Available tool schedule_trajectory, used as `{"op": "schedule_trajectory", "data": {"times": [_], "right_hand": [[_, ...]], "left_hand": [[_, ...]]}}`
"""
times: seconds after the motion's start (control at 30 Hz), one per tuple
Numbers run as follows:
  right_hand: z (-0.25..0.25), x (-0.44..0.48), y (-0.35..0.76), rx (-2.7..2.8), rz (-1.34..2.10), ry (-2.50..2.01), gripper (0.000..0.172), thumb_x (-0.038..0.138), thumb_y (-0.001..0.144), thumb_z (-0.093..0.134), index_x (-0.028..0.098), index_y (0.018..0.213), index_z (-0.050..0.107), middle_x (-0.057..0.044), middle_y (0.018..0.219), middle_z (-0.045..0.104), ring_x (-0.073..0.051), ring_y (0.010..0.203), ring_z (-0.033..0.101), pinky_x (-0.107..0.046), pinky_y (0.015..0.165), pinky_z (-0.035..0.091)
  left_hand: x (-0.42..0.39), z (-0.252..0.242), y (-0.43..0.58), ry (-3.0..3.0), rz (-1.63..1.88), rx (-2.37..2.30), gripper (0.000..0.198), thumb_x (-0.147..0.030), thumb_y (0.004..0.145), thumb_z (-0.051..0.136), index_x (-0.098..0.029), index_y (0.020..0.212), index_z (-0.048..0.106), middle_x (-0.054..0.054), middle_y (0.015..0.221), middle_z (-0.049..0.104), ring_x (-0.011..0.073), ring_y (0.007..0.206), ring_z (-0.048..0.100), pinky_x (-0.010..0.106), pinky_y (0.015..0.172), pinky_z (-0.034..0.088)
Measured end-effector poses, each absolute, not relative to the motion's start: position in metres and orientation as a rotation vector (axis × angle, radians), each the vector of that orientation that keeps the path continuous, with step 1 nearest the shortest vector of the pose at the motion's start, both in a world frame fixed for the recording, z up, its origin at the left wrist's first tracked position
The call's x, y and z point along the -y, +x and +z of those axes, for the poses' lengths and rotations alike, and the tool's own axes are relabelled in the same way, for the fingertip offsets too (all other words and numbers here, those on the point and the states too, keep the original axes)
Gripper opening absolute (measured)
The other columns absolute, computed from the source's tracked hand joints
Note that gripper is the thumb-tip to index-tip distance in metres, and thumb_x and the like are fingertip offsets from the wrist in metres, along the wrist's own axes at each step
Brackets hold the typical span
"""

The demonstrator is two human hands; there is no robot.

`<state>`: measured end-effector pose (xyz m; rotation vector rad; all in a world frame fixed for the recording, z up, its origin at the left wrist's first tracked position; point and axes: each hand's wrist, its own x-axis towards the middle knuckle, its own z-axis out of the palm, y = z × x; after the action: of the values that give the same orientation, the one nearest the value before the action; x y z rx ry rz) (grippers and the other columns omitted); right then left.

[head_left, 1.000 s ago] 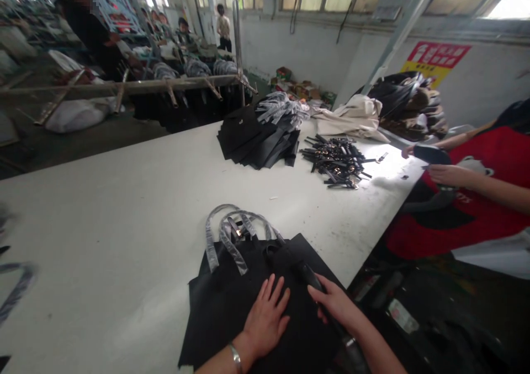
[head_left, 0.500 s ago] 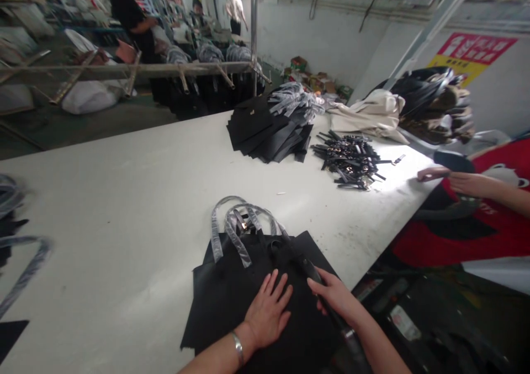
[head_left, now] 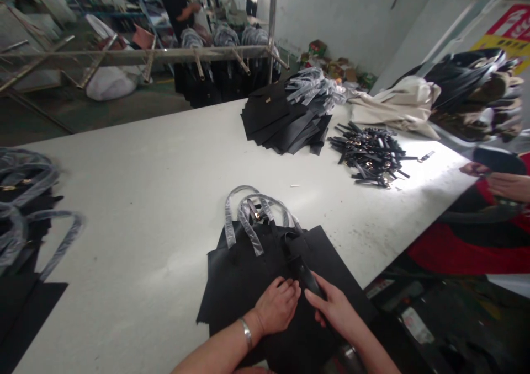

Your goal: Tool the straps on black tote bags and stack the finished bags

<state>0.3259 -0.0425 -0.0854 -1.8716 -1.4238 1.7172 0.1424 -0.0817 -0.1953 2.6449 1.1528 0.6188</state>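
Black bag panels (head_left: 236, 286) lie stacked at the table's near edge, with plastic-wrapped handles (head_left: 251, 230) and a small buckled strap (head_left: 253, 209) at their top. My left hand (head_left: 278, 306), a silver bracelet at its wrist, rests on the panels with its fingers curled together; what is under the fingertips is hidden. Just to its right, my right hand (head_left: 334, 308) is closed around a long black piece (head_left: 307, 274), held slanting over the panels. Whether this piece is a strap or a tool I cannot make out.
Across the white table (head_left: 136, 197) lie a fan of black panels (head_left: 281, 120) and a heap of buckled straps (head_left: 370, 156). More wrapped handles (head_left: 66, 239) are at the left edge. At the right, a co-worker's hands (head_left: 503, 181) hover by the table. A metal rail (head_left: 124, 57) runs behind.
My left hand has gone from flat with spread fingers to curled fingers, closer to my right hand. The black piece stays in my right hand. The view has shifted left and down.
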Motion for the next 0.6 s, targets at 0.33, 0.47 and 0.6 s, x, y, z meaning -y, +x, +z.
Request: {"op": "schedule_trajectory", "data": {"times": [0.33, 0.47, 0.6], "right_hand": [[-0.088, 0.035, 0.312, 1.453, 1.759, -1.861, 0.081, 0.053, 0.077, 0.059, 0.011, 0.143, 0.039, 0.006, 0.052, 0.056, -0.012, 0.042, 0.052, -0.022, 0.039, 0.042], [-0.087, 0.033, 0.305, 1.586, 1.689, -1.894, 0.074, 0.051, 0.079, 0.058, 0.014, 0.142, 0.043, 0.005, 0.053, 0.057, -0.014, 0.043, 0.053, -0.023, 0.040, 0.043], [-0.082, 0.025, 0.286, 1.617, 1.366, -1.838, 0.077, 0.053, 0.080, 0.059, 0.016, 0.145, 0.042, 0.001, 0.064, 0.063, -0.017, 0.053, 0.060, -0.028, 0.052, 0.052]], "left_hand": [[0.083, -0.204, 0.141, 2.742, 0.603, -0.891, 0.036, -0.028, 0.090, 0.049, -0.009, 0.120, 0.054, 0.011, 0.108, 0.069, 0.0230, 0.103, 0.062, 0.038, 0.088, 0.048], [0.085, -0.208, 0.140, 2.732, 0.644, -0.783, 0.041, -0.033, 0.084, 0.053, -0.008, 0.116, 0.057, 0.008, 0.097, 0.070, 0.0216, 0.089, 0.063, 0.035, 0.082, 0.050], [0.084, -0.205, 0.140, 2.759, 0.580, -0.728, 0.037, -0.032, 0.085, 0.051, -0.010, 0.114, 0.059, 0.010, 0.105, 0.069, 0.0214, 0.094, 0.063, 0.035, 0.090, 0.048]]}}
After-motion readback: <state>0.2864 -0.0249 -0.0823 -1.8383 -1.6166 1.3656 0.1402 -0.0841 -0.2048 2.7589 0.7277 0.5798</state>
